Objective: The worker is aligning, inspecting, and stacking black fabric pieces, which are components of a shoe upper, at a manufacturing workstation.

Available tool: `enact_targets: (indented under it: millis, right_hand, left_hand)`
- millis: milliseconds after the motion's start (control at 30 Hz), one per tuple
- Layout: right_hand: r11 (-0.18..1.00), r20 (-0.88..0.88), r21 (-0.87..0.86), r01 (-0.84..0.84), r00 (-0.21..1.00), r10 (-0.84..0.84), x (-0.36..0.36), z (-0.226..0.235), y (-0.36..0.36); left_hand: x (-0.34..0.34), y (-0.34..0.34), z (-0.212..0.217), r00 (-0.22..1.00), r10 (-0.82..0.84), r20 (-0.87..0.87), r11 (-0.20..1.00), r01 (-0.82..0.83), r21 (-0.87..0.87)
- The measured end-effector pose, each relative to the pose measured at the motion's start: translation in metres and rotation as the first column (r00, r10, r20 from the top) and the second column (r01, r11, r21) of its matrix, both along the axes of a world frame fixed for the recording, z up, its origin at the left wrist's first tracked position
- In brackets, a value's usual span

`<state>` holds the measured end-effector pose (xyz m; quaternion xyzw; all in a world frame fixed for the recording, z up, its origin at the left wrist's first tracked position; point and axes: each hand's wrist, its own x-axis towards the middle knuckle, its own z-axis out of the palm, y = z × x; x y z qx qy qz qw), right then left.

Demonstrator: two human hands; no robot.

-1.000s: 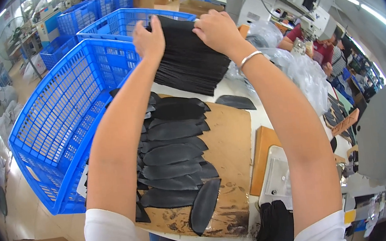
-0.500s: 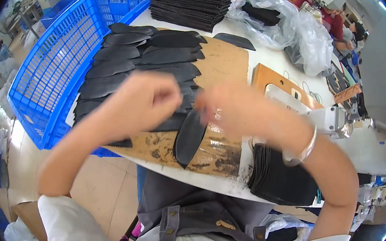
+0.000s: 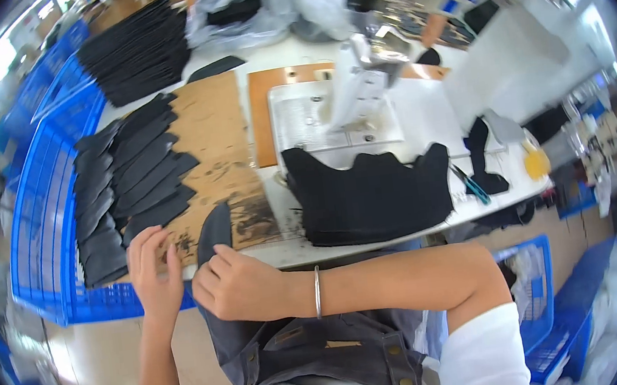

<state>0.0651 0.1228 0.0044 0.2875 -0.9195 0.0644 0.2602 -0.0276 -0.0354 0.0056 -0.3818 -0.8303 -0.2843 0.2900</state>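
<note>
My right hand (image 3: 234,284) is at the table's front edge, its fingers curled around the near end of a dark, leaf-shaped leather-like piece (image 3: 215,230). The far end of that piece lies over the brown board (image 3: 213,127). Just to the left, my left hand (image 3: 154,275) is raised with thumb and fingers apart and nothing between them. Beyond it, overlapping rows of similar black pieces (image 3: 150,169) cover the board's left side. One more black piece (image 3: 215,68) lies at the board's far edge.
A blue crate (image 3: 45,222) stands left of the table. Behind is a tall stack of black pieces (image 3: 132,49) beside clear plastic bags (image 3: 247,17). To the right are a sewing machine (image 3: 361,84), stacked black fabric panels (image 3: 374,196) and a teal-handled tool (image 3: 473,187).
The view has swung right. Both hands have come down from above the board to its front edge. The leaf-shaped piece has shifted toward me, and my right hand now closes on it.
</note>
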Motion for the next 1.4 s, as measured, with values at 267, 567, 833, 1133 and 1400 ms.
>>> enact_targets:
  millis: [267,567,833,1133,1400]
  right_hand:
    - [0.56,0.096,-0.816,0.141,0.989,-0.11,0.07,0.074,0.085]
    - [0.111,0.676,-0.725,0.679,0.734,-0.071,0.124,0.074,0.182]
    - [0.28,0.711,-0.665,0.693,0.702,-0.048,0.123,0.063,0.193]
    - [0.501,0.612,-0.604,0.62,0.763,-0.206,0.121,0.049,0.201]
    - [0.392,0.8,-0.499,0.773,0.584,-0.133,0.12,0.067,0.199]
  left_hand:
    - [0.038,0.06,0.061,0.301,-0.465,0.833,0.855,0.396,0.334]
    - [0.024,0.185,0.09,0.299,-0.247,0.922,0.7,0.713,-0.044]
    - [0.028,0.2,0.077,0.425,-0.283,0.86,0.612,0.77,-0.179]
    - [0.032,0.198,0.075,0.474,-0.333,0.815,0.61,0.767,-0.196]
    - [0.038,0.198,0.072,0.53,-0.368,0.764,0.641,0.74,-0.205]
